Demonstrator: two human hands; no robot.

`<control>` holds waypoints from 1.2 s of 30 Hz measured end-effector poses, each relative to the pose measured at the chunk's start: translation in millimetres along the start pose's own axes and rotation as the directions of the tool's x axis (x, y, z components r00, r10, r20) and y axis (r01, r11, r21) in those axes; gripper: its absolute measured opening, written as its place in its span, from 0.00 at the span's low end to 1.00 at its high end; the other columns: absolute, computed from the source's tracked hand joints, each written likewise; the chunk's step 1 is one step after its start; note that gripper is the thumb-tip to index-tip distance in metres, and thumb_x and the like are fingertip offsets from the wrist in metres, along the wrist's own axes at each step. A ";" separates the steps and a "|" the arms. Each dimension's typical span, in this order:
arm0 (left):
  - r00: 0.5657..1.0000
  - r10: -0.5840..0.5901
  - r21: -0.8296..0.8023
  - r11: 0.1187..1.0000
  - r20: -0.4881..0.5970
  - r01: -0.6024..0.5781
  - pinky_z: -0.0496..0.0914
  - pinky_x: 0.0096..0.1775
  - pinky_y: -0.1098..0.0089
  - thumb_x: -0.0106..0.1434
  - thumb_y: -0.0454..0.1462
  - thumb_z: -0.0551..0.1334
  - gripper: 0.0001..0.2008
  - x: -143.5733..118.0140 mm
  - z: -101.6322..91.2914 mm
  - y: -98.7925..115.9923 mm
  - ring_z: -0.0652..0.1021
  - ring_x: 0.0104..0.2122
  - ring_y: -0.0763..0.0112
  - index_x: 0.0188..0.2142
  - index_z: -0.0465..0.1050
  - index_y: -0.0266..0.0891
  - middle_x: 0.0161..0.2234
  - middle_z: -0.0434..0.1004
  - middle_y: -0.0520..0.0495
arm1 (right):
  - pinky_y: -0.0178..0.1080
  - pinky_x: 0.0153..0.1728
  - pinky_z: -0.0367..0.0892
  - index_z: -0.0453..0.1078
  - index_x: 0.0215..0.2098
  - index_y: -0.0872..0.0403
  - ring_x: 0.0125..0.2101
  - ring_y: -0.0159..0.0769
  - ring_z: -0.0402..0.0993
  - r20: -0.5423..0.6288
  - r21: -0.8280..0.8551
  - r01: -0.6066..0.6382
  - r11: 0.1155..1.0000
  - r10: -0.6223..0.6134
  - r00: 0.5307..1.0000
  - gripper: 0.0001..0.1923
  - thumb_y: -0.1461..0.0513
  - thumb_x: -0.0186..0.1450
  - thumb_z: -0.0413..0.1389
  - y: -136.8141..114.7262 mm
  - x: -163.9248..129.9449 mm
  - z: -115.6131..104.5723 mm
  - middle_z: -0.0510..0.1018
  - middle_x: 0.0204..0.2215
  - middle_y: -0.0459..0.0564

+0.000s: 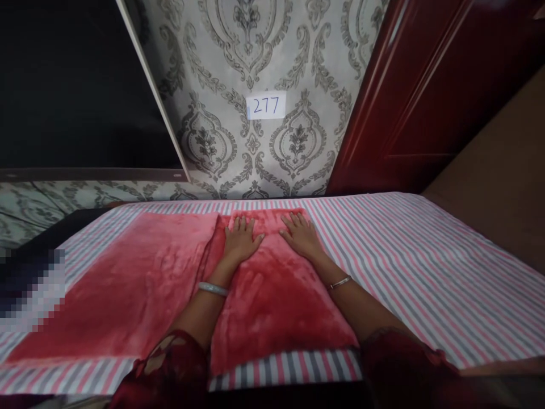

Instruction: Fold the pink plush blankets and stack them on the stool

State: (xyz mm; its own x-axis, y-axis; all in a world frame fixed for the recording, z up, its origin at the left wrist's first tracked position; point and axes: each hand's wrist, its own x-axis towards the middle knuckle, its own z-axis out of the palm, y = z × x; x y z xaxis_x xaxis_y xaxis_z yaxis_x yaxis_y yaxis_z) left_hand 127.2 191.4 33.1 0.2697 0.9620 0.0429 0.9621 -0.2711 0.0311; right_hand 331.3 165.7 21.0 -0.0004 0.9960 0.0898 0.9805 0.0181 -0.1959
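A red plush blanket (128,284) lies spread on a striped cloth. Its right part (281,307) is folded over and narrower, and a crease divides it from the wider left part. My left hand (242,238) rests flat on the upper left of the folded part, fingers spread. Near the upper right edge of the same part, my right hand (301,236) also presses flat, fingers apart. Neither hand grips anything. Smoothing marks show in the pile below and beside the hands.
The pink, grey and white striped cloth (409,255) covers the table. Behind it stands a patterned wall with a paper label (266,105) reading 277. A dark television screen (80,85) is at the left, a glossy dark red cabinet (409,96) at the right.
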 end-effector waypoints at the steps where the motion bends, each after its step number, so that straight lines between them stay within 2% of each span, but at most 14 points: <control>1: 1.000 0.002 -0.005 1.000 -0.004 -0.002 0.50 0.65 0.38 0.71 0.54 0.44 0.36 0.5 0.5 -0.1 0.49 0.72 0.49 0.72 0.49 0.39 0.73 0.45 0.35 | 0.58 0.67 0.44 0.49 0.73 0.45 0.72 0.47 0.39 0.001 0.001 -0.004 1.000 0.004 1.000 0.31 0.46 0.75 0.39 -0.3 -0.1 -1.1 0.48 0.74 0.51; 4: 1.000 0.014 -0.048 0.999 0.001 -0.014 0.49 0.65 0.37 0.71 0.54 0.45 0.36 2.6 -3.3 -0.7 0.48 0.72 0.49 0.71 0.50 0.38 0.73 0.45 0.35 | 0.58 0.67 0.43 0.51 0.73 0.47 0.72 0.49 0.40 0.002 0.022 0.004 1.000 -0.004 1.000 0.31 0.48 0.75 0.41 -0.2 -0.7 -7.6 0.48 0.73 0.53; 8: 0.999 0.030 -0.102 0.994 0.034 -0.027 0.48 0.65 0.35 0.72 0.51 0.46 0.33 -3.2 -22.2 -0.5 0.50 0.71 0.48 0.70 0.53 0.37 0.72 0.48 0.34 | 0.57 0.67 0.47 0.52 0.72 0.50 0.72 0.48 0.43 0.010 0.058 0.027 0.998 -0.028 1.000 0.29 0.52 0.76 0.40 1.0 -10.5 -24.3 0.51 0.73 0.55; 11: 0.995 0.094 -0.095 0.991 -0.039 -0.098 0.43 0.67 0.38 0.72 0.49 0.47 0.32 -25.1 -33.0 4.6 0.51 0.71 0.49 0.70 0.55 0.35 0.72 0.51 0.33 | 0.57 0.67 0.47 0.51 0.73 0.51 0.71 0.48 0.44 -0.027 0.060 0.055 0.997 -0.053 0.998 0.29 0.53 0.76 0.39 -2.1 -33.0 -32.5 0.52 0.72 0.56; 15: 0.963 0.265 -0.083 0.960 -0.055 -0.269 0.46 0.67 0.40 0.71 0.51 0.51 0.35 -65.1 -20.9 15.2 0.53 0.71 0.46 0.70 0.54 0.34 0.71 0.53 0.34 | 0.60 0.67 0.43 0.51 0.73 0.49 0.72 0.52 0.42 0.009 0.028 0.148 0.989 -0.148 0.989 0.31 0.50 0.75 0.42 -10.5 -70.8 -23.7 0.49 0.73 0.55; 18: 0.958 0.280 -0.035 0.959 -0.059 -0.282 0.45 0.66 0.37 0.70 0.53 0.52 0.37 -81.9 -2.6 18.0 0.50 0.71 0.44 0.71 0.52 0.36 0.72 0.48 0.34 | 0.61 0.67 0.41 0.50 0.73 0.47 0.72 0.53 0.40 0.014 -0.009 0.173 0.985 -0.173 0.985 0.32 0.48 0.74 0.44 -13.1 -86.7 -10.4 0.47 0.73 0.54; 22: 0.953 0.285 0.007 0.958 -0.100 -0.286 0.45 0.66 0.37 0.70 0.54 0.51 0.37 -84.1 9.5 15.3 0.49 0.71 0.45 0.71 0.51 0.37 0.72 0.48 0.33 | 0.60 0.68 0.39 0.50 0.73 0.47 0.72 0.51 0.40 -0.039 -0.023 0.180 0.983 -0.181 0.983 0.32 0.48 0.74 0.44 -10.7 -89.1 -0.5 0.47 0.73 0.53; 27: 0.947 0.301 0.001 0.953 -0.109 -0.303 0.46 0.66 0.37 0.71 0.53 0.51 0.36 -83.1 8.9 14.5 0.50 0.71 0.43 0.71 0.51 0.36 0.72 0.49 0.32 | 0.60 0.68 0.40 0.51 0.73 0.47 0.72 0.50 0.42 -0.049 -0.012 0.180 0.984 -0.181 0.982 0.32 0.47 0.74 0.43 -9.6 -89.1 -0.5 0.48 0.73 0.53; 31: 0.951 0.300 -0.043 0.952 -0.070 -0.304 0.45 0.66 0.38 0.71 0.53 0.51 0.36 -79.2 2.4 15.0 0.49 0.71 0.45 0.71 0.51 0.37 0.72 0.48 0.34 | 0.60 0.68 0.40 0.51 0.73 0.47 0.72 0.51 0.41 -0.032 0.001 0.177 0.984 -0.177 0.984 0.32 0.48 0.74 0.44 -10.5 -87.5 -2.6 0.47 0.73 0.53; 34: 0.954 0.301 -0.121 0.946 -0.012 -0.300 0.47 0.67 0.43 0.71 0.50 0.53 0.33 -81.1 -7.1 7.1 0.52 0.71 0.49 0.70 0.55 0.40 0.72 0.51 0.36 | 0.60 0.68 0.40 0.51 0.73 0.47 0.72 0.50 0.41 0.002 0.035 0.181 0.983 -0.181 0.983 0.31 0.50 0.74 0.46 -4.9 -84.0 -6.7 0.46 0.73 0.52; 36: 0.950 0.309 -0.169 0.935 -0.049 -0.313 0.50 0.67 0.46 0.71 0.49 0.53 0.30 -94.9 -13.8 -4.4 0.55 0.70 0.50 0.68 0.59 0.39 0.71 0.54 0.36 | 0.59 0.68 0.42 0.54 0.72 0.48 0.71 0.49 0.44 0.015 0.101 0.197 0.975 -0.199 0.980 0.30 0.52 0.74 0.46 3.2 -87.7 -12.0 0.50 0.73 0.53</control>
State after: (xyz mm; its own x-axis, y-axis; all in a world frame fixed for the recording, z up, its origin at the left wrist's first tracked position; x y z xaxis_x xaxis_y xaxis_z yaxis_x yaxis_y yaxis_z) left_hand 96.8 100.9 42.7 0.5512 0.8284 0.0994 0.8078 -0.5597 0.1848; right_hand 336.9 77.4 24.2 -0.1985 0.9736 0.1126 0.9361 0.2223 -0.2724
